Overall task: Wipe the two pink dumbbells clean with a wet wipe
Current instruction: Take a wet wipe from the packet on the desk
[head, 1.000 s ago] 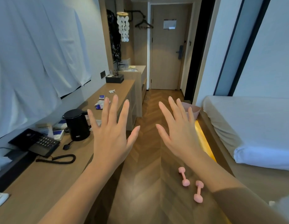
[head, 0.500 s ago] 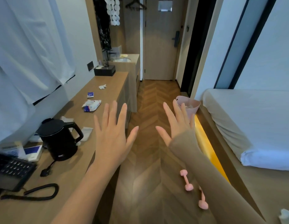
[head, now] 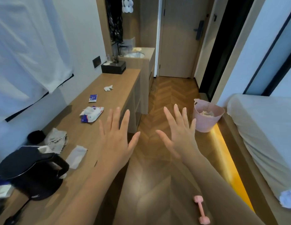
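A: The hands?
B: Left hand [head: 116, 140] and right hand [head: 179, 137] are raised, fingers spread straight, holding nothing.
A: The dumbbell [head: 201, 211]?
B: One shows, lying on the floor [head: 166, 95] beside the right forearm, well apart from both hands.
A: Wipes?
B: The pack [head: 92, 114] lies on the desk [head: 118, 82], near the left fingertips, untouched.

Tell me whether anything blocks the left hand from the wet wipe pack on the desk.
Nothing visible does. The left hand is open in the air, and the wet wipe pack lies on the desk ahead to its left, with only bare desktop between.
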